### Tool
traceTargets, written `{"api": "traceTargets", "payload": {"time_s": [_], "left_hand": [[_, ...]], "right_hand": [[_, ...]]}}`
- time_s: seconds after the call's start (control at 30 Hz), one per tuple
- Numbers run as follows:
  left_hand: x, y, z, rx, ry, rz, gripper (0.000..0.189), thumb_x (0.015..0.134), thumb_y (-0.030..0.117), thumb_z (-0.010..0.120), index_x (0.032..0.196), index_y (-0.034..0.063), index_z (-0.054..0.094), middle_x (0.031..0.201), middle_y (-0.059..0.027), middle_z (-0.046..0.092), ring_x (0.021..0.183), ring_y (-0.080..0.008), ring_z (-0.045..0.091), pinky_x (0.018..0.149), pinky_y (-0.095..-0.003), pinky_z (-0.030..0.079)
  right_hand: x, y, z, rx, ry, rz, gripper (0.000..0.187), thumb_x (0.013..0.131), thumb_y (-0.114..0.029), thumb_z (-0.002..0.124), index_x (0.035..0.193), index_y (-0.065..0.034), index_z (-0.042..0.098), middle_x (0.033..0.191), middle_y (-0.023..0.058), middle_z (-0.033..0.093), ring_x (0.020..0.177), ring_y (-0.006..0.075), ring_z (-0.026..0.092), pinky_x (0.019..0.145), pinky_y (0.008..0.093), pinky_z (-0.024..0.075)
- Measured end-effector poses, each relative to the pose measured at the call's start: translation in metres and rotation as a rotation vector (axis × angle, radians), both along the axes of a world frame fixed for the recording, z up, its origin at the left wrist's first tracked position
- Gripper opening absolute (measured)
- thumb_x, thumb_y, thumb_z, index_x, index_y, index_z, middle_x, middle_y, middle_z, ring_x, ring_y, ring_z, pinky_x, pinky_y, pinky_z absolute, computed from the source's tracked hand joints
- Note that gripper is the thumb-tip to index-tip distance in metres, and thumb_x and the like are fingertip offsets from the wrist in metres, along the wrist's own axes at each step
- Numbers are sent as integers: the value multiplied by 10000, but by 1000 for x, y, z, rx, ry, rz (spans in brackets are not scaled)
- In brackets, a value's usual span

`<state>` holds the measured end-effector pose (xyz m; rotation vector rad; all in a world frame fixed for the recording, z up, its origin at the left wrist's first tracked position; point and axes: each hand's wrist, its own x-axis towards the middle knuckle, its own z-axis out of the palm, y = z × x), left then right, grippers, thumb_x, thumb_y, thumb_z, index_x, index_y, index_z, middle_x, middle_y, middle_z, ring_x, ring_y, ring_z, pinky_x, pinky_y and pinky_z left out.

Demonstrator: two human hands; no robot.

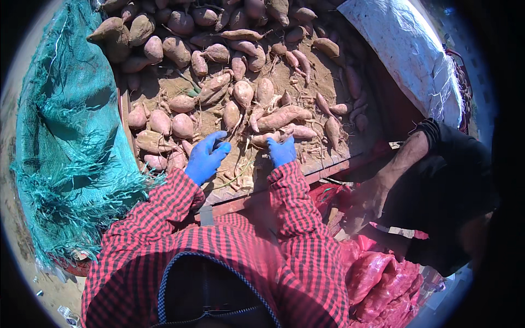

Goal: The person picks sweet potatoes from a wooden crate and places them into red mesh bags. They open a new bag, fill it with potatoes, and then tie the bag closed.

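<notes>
My left hand [206, 159], in a blue glove, is held with thumb and forefinger apart and nothing between them. Beside it, to the left, lie several sweet potatoes, among them a round one [182, 126]. My right hand [282, 152], also gloved in blue, reaches to a slender sweet potato [264, 139]; its fingertips are at the root, but whether they grip it is not plain. Just beyond lie a long sweet potato [283, 118] and a shorter one [300, 131]. Thin broken roots [240, 180] are strewn on the soil between my hands.
A larger heap of sweet potatoes [180, 22] fills the far end of the soil-covered truck bed [164, 88]. Frayed green woven sheeting [78, 123] hangs at left, white sheeting [410, 53] at right. A co-worker's arm [393, 172] is close at right, above red mesh bags [381, 283].
</notes>
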<state>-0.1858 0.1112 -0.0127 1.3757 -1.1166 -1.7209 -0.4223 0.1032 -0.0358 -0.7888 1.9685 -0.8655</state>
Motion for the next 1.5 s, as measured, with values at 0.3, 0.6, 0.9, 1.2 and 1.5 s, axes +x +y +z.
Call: {"api": "traceTargets", "payload": {"time_s": [0.3,0.6,0.9,1.2,1.5], "left_hand": [[27,-25,10,-55,-74,232,506,933,258,675,1334,-18,540,1037,-59,624,900,-106,570,786,-258,498],[-14,-94,-5,-137,-300,158,546,884,335,690,1294,-8,577,1062,-162,680,936,-199,650,819,-325,518],[-78,-189,-21,-197,-938,-318,812,815,581,651,1374,21,469,1166,-262,649,1114,-403,616,953,-465,477],[-63,-197,-54,-276,-687,-240,859,714,365,826,1390,1,441,1076,-234,642,975,-351,656,845,-430,529],[-97,-201,-11,-141,-1079,-589,876,734,475,794,1337,-46,431,1214,-253,587,1081,-355,632,888,-441,518]], "right_hand": [[-25,-43,24,-236,591,513,480,827,-165,713,1281,-50,609,1124,131,694,1042,255,672,874,367,539],[-76,-110,38,176,1043,1219,931,614,-581,789,1408,-201,487,1204,171,570,1086,372,603,892,504,497],[-122,-48,45,117,423,870,689,706,-398,829,1259,-52,609,1076,137,681,981,290,654,875,393,521],[-110,-130,35,-137,-634,150,404,877,-223,707,1193,0,592,988,47,662,833,130,632,746,270,509],[-78,-197,-6,144,-230,489,542,744,-400,826,1045,10,639,888,89,681,773,155,637,698,310,514]]}}
